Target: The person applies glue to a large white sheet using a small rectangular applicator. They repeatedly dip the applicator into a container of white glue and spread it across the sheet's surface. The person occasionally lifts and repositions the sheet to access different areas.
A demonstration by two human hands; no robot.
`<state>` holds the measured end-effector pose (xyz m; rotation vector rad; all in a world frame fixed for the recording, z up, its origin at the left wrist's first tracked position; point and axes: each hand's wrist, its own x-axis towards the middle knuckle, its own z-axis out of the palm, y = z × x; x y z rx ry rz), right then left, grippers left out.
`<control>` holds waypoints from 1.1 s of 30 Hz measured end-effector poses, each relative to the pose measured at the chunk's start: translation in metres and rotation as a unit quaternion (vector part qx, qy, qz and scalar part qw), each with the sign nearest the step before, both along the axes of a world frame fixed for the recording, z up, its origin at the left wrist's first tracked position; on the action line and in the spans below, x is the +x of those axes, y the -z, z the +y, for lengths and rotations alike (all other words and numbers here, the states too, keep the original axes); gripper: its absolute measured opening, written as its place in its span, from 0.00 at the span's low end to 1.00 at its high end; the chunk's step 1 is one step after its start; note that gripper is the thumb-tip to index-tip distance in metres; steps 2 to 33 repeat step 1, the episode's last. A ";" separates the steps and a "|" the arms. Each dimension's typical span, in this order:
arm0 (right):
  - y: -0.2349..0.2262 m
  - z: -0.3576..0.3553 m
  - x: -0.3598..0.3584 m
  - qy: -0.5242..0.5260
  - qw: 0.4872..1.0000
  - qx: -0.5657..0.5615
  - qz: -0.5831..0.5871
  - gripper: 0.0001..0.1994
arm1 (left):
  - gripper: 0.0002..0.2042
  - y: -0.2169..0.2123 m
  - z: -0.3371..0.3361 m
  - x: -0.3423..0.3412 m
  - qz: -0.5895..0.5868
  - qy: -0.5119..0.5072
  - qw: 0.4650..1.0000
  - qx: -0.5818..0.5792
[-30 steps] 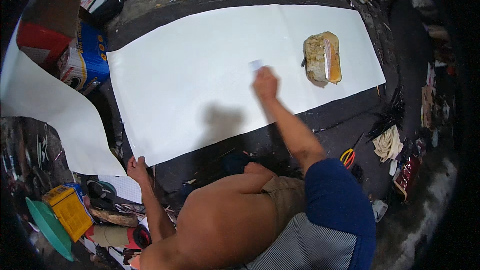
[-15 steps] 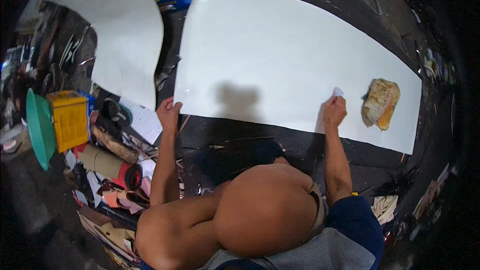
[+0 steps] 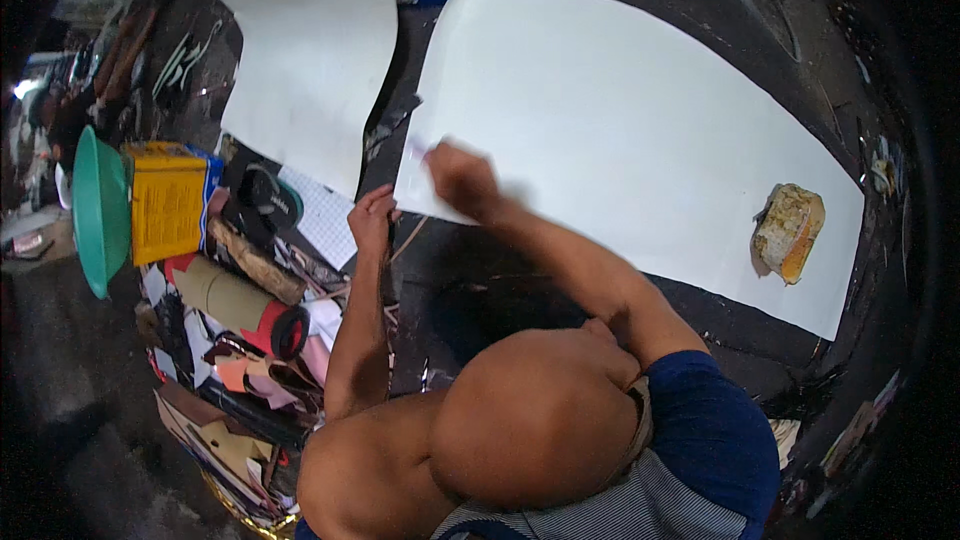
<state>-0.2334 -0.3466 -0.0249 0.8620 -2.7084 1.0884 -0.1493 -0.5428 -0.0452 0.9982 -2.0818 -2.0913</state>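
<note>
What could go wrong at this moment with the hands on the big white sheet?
1. The right hand is blurred at the white sheet's near-left corner; it might crease or drag the sheet.
2. The yellowish sponge-like block lies on the sheet's right end and looks dirty, so it may smear the sheet.
3. The left hand rests beside crowded scraps and rolls, which could snag.

A dark floor [image 3: 470,270] is carrying a big white sheet [image 3: 620,130] across the frame's centre, a second sheet [image 3: 310,50] lying upper left, clutter [image 3: 240,290] sitting at left.
</note>
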 end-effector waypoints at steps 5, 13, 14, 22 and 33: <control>-0.008 0.006 -0.018 0.029 0.998 0.026 -0.040 0.10 | 0.14 -0.005 0.002 0.003 -0.002 -0.016 1.000 0.023; -0.008 0.006 -0.018 0.029 0.998 0.026 -0.040 0.10 | 0.14 -0.005 0.002 0.003 -0.002 -0.016 1.000 0.023; -0.008 0.006 -0.018 0.029 0.998 0.026 -0.040 0.10 | 0.14 -0.005 0.002 0.003 -0.002 -0.016 1.000 0.023; -0.008 0.006 -0.018 0.029 0.998 0.026 -0.040 0.10 | 0.14 -0.005 0.002 0.003 -0.002 -0.016 1.000 0.023; -0.008 0.006 -0.018 0.029 0.998 0.026 -0.040 0.10 | 0.14 -0.005 0.002 0.003 -0.002 -0.016 1.000 0.023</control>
